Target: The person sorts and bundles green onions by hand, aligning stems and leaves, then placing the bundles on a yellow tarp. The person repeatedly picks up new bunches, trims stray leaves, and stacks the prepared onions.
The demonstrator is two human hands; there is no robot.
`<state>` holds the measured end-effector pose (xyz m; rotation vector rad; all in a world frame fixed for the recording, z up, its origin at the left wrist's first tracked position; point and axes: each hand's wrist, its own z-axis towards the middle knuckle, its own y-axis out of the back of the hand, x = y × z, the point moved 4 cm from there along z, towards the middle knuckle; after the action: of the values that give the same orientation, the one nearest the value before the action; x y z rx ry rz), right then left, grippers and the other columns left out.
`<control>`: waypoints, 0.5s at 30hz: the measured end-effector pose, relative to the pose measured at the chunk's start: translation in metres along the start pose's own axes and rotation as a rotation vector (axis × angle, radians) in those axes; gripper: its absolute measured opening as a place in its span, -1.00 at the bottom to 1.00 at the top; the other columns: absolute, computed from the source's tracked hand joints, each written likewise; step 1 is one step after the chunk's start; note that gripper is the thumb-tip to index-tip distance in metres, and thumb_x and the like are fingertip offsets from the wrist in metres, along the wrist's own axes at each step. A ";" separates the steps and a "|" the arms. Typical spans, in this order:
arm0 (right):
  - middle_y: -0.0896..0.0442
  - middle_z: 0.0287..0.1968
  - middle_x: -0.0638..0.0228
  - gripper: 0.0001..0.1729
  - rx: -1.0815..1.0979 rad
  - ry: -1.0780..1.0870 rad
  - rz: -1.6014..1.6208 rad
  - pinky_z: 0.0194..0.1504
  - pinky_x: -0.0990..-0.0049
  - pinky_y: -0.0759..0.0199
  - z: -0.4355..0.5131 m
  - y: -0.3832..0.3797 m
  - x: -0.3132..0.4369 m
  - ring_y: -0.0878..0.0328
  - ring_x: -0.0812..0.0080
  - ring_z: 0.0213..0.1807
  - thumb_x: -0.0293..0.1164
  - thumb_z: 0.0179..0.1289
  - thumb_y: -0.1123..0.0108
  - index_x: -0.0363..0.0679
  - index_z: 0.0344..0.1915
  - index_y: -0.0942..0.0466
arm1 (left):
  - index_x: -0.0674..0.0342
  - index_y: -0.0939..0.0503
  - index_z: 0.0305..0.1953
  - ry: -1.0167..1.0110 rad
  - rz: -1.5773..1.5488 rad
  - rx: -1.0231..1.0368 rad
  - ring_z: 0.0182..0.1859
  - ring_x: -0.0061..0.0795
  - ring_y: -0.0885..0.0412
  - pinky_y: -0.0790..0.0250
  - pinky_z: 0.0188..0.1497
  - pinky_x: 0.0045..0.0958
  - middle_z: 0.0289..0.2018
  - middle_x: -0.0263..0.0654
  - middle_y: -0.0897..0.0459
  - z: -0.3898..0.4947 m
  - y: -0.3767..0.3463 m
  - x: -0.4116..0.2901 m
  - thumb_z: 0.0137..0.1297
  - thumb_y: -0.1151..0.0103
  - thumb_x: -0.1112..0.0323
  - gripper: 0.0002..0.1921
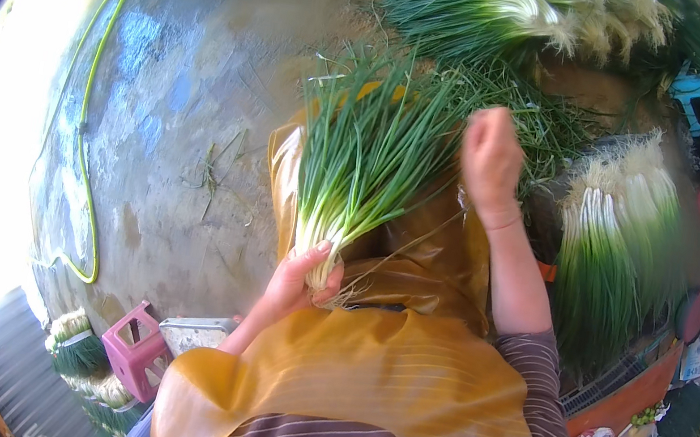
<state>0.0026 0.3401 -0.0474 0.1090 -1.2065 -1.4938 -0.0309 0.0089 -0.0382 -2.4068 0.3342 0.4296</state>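
My left hand (297, 278) grips a bunch of spring onions (357, 172) near its white root end. The green leaves fan out away from me above my lap, which is covered by a yellow-brown waterproof apron (384, 352). To the right of the leaves, my right hand (492, 165) is raised, blurred, with its fingers curled. Whether it holds anything cannot be made out. A thin brown strand (418, 241) slants across the apron, from near the roots toward the right hand's wrist.
Loose green leaves (540, 128) litter the ground ahead. Piled spring onions (483, 8) lie beyond, and more spring onions (618, 238) at right. A yellow-green hose (83, 131) curves over the wet concrete floor (171, 192). Left of me stand a pink plastic stool (133, 349) and tied bundles (79, 348).
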 end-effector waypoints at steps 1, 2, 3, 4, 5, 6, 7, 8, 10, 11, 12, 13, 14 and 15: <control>-0.46 -0.49 0.32 -0.79 -0.085 -0.009 -0.050 -0.57 0.44 -0.39 0.004 0.007 -0.024 -0.45 0.42 -0.63 -0.41 0.51 -0.15 -0.12 -0.31 -0.34 | 0.13 -0.43 0.27 -0.021 -0.031 -0.015 -0.67 -0.50 -0.33 -0.17 -0.62 -0.49 -0.54 -0.24 -0.53 0.002 0.005 0.002 0.59 -0.03 0.01 -0.57; -0.51 -0.47 0.32 -0.78 -0.135 -0.081 -0.035 -0.53 0.47 -0.40 0.005 0.017 -0.052 -0.49 0.44 -0.61 -0.35 0.56 -0.11 -0.11 -0.29 -0.34 | 0.11 -0.41 0.28 -0.030 -0.071 0.011 -0.66 -0.50 -0.34 -0.17 -0.62 -0.49 -0.54 -0.24 -0.52 0.002 0.006 0.002 0.57 -0.07 0.05 -0.58; -0.59 -0.42 0.29 -0.74 -0.074 -0.381 0.132 -0.44 0.51 -0.46 0.007 0.032 -0.069 -0.57 0.52 -0.50 -0.30 0.59 -0.11 -0.12 -0.28 -0.34 | 0.09 -0.40 0.29 -0.037 -0.110 0.032 -0.66 -0.50 -0.35 -0.18 -0.61 -0.49 -0.54 -0.24 -0.52 0.002 0.005 0.000 0.55 -0.11 0.09 -0.59; -0.65 -0.35 0.28 -0.74 -0.145 -0.398 0.253 -0.38 0.55 -0.49 0.010 0.052 -0.072 -0.60 0.58 -0.43 -0.29 0.59 -0.14 -0.13 -0.27 -0.35 | 0.06 -0.39 0.30 -0.041 -0.148 0.055 -0.65 -0.49 -0.35 -0.18 -0.61 -0.49 -0.53 -0.24 -0.51 0.004 0.004 -0.002 0.53 -0.15 0.14 -0.58; -0.68 -0.31 0.28 -0.76 -0.226 -0.413 0.352 -0.34 0.58 -0.50 0.012 0.067 -0.072 -0.58 0.60 -0.44 -0.33 0.57 -0.19 -0.17 -0.23 -0.36 | 0.05 -0.39 0.31 -0.035 -0.143 0.053 -0.65 -0.49 -0.36 -0.19 -0.61 -0.49 -0.53 -0.25 -0.50 0.006 0.002 -0.003 0.52 -0.17 0.15 -0.57; -0.68 -0.30 0.27 -0.79 -0.276 -0.441 0.472 -0.33 0.59 -0.50 0.012 0.078 -0.068 -0.57 0.61 -0.44 -0.35 0.56 -0.19 -0.18 -0.20 -0.38 | 0.04 -0.38 0.31 -0.031 -0.140 0.051 -0.65 -0.49 -0.36 -0.19 -0.61 -0.49 -0.53 -0.26 -0.50 0.009 0.000 -0.003 0.52 -0.18 0.17 -0.57; -0.68 -0.29 0.27 -0.81 -0.322 -0.470 0.595 -0.32 0.61 -0.49 0.010 0.087 -0.063 -0.55 0.62 -0.44 -0.37 0.56 -0.19 -0.20 -0.16 -0.39 | 0.02 -0.37 0.32 -0.027 -0.137 0.046 -0.64 -0.49 -0.36 -0.20 -0.60 -0.49 -0.52 -0.26 -0.50 0.012 -0.003 -0.002 0.51 -0.20 0.19 -0.56; -0.67 -0.28 0.27 -0.83 -0.337 -0.472 0.672 -0.32 0.62 -0.49 0.008 0.094 -0.051 -0.54 0.62 -0.44 -0.40 0.56 -0.19 -0.22 -0.13 -0.40 | 0.03 -0.37 0.32 -0.026 -0.135 0.041 -0.63 -0.50 -0.37 -0.20 -0.60 -0.49 -0.52 -0.26 -0.49 0.013 -0.004 -0.002 0.50 -0.21 0.20 -0.55; -0.66 -0.28 0.28 -0.83 -0.297 -0.454 0.736 -0.33 0.64 -0.46 0.002 0.101 -0.018 -0.51 0.64 -0.43 -0.45 0.55 -0.19 -0.25 -0.01 -0.42 | 0.04 -0.37 0.32 -0.028 -0.129 0.029 -0.62 -0.50 -0.38 -0.21 -0.60 -0.49 -0.52 -0.27 -0.49 0.015 -0.007 -0.002 0.49 -0.23 0.23 -0.54; -0.65 -0.29 0.35 -0.82 -0.143 -0.408 0.671 -0.33 0.64 -0.45 -0.002 0.100 -0.004 -0.49 0.67 -0.42 -0.46 0.53 -0.21 -0.22 0.04 -0.46 | 0.05 -0.37 0.33 -0.034 -0.112 0.032 -0.61 -0.50 -0.39 -0.21 -0.60 -0.49 -0.51 -0.27 -0.49 0.015 -0.008 -0.003 0.49 -0.23 0.23 -0.54; -0.64 -0.33 0.44 -0.82 0.018 -0.363 0.651 -0.36 0.65 -0.42 -0.007 0.092 0.010 -0.51 0.70 -0.41 -0.47 0.50 -0.24 -0.16 0.04 -0.55 | 0.05 -0.36 0.33 -0.036 -0.094 0.036 -0.61 -0.51 -0.40 -0.21 -0.60 -0.48 -0.51 -0.28 -0.49 0.015 -0.010 -0.004 0.49 -0.24 0.24 -0.53; -0.62 -0.37 0.49 -0.88 0.205 -0.285 0.520 -0.40 0.63 -0.41 -0.011 0.085 0.028 -0.54 0.72 -0.38 -0.47 0.45 -0.30 -0.13 -0.05 -0.64 | 0.06 -0.36 0.34 -0.042 -0.074 0.038 -0.60 -0.51 -0.40 -0.22 -0.60 -0.48 -0.51 -0.28 -0.49 0.014 -0.010 -0.004 0.49 -0.24 0.24 -0.52; -0.65 -0.37 0.45 -0.89 0.273 -0.207 0.544 -0.45 0.57 -0.40 -0.013 0.075 0.048 -0.56 0.66 -0.43 -0.50 0.37 -0.35 -0.13 -0.12 -0.68 | 0.09 -0.34 0.35 -0.057 -0.074 0.035 -0.58 -0.51 -0.43 -0.20 -0.62 -0.48 -0.47 -0.29 -0.51 0.015 -0.008 -0.003 0.48 -0.25 0.25 -0.50; -0.65 -0.37 0.38 -0.87 0.353 -0.119 0.483 -0.44 0.48 -0.43 -0.014 0.068 0.066 -0.56 0.49 -0.48 -0.50 0.30 -0.39 -0.11 -0.15 -0.70 | 0.10 -0.34 0.36 -0.056 -0.056 0.022 -0.58 -0.52 -0.43 -0.19 -0.63 -0.48 -0.45 -0.30 -0.52 0.014 -0.006 -0.002 0.48 -0.25 0.26 -0.49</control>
<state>0.0351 0.2931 0.0292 -0.0361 -1.4619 -0.8711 -0.0341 0.0230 -0.0442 -2.3714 0.2455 0.4647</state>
